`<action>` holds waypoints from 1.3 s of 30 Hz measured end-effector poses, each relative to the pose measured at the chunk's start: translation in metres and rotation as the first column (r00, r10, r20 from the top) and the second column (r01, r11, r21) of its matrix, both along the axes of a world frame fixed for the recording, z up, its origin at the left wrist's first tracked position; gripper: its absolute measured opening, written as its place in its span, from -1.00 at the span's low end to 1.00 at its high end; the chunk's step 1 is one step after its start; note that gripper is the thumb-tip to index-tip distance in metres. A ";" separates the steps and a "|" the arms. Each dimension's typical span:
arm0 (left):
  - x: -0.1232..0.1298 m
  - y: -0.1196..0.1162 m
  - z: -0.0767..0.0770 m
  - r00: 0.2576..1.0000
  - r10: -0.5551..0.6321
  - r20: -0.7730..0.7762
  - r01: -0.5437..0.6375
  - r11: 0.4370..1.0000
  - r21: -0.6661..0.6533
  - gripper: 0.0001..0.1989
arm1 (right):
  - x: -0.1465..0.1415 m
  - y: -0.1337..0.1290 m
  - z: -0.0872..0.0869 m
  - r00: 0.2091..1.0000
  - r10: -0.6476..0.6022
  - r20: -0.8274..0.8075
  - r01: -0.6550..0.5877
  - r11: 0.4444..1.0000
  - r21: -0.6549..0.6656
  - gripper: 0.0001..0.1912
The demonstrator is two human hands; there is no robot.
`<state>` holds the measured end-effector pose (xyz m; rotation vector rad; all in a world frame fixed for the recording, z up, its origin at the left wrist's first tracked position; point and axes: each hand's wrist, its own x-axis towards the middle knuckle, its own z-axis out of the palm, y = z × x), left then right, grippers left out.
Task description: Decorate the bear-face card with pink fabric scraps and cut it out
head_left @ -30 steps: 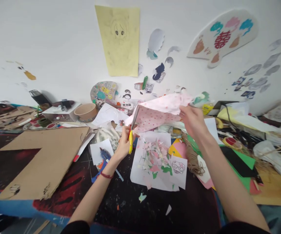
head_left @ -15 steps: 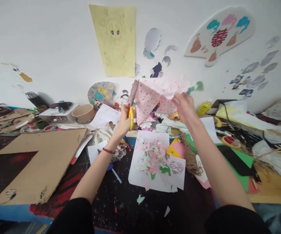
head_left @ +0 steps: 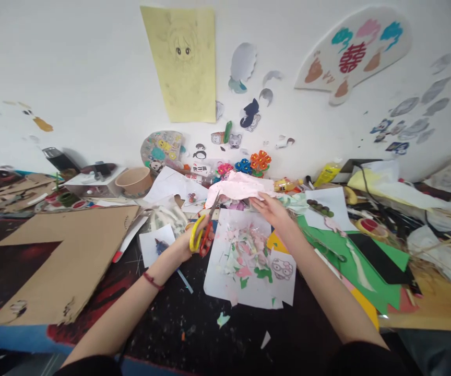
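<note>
My left hand point(head_left: 196, 237) is closed on a pair of scissors point(head_left: 197, 233) with yellow and red handles, the blades pointing up and away from me, close to a pink dotted cloth point(head_left: 235, 186). That cloth lies crumpled on the heap at the back of the table. My right hand point(head_left: 270, 207) reaches to the cloth's near edge, its fingers stretched out and touching it. Between my arms, a white paper sheet point(head_left: 217, 284) bears a pile of pink, white and green scraps point(head_left: 247, 253).
Cut cardboard point(head_left: 64, 256) covers the left side. Green sheets point(head_left: 351, 261) and a black flat rectangle point(head_left: 378, 258) lie to the right. Orange and blue craft flowers point(head_left: 260, 162), a yellow bottle point(head_left: 329, 172) and a round tan bowl point(head_left: 133, 181) stand along the wall.
The pink cloth, held up against the wall before, has come down onto the heap, uncovering the craft flowers. Both hands have lowered, and a green thing beside my right hand is gone from there.
</note>
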<state>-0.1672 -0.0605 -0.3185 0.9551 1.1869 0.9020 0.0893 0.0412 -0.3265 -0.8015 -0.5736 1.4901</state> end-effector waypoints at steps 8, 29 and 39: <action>0.001 -0.060 0.012 0.974 -0.042 0.221 0.088 0.976 -0.199 -0.51 | -0.009 -0.003 -0.008 0.995 0.086 -0.041 -0.087 0.995 -0.039 -0.61; 0.051 -0.021 -0.002 1.000 0.003 0.029 0.005 0.968 -0.251 -0.31 | 0.012 -0.018 -0.018 0.993 0.118 0.019 -0.116 0.991 -0.071 -0.72; 0.043 -0.026 -0.006 0.986 -0.121 0.114 0.151 0.939 -0.310 -0.26 | 0.012 -0.019 -0.022 0.994 0.111 0.007 -0.110 0.992 -0.066 -0.71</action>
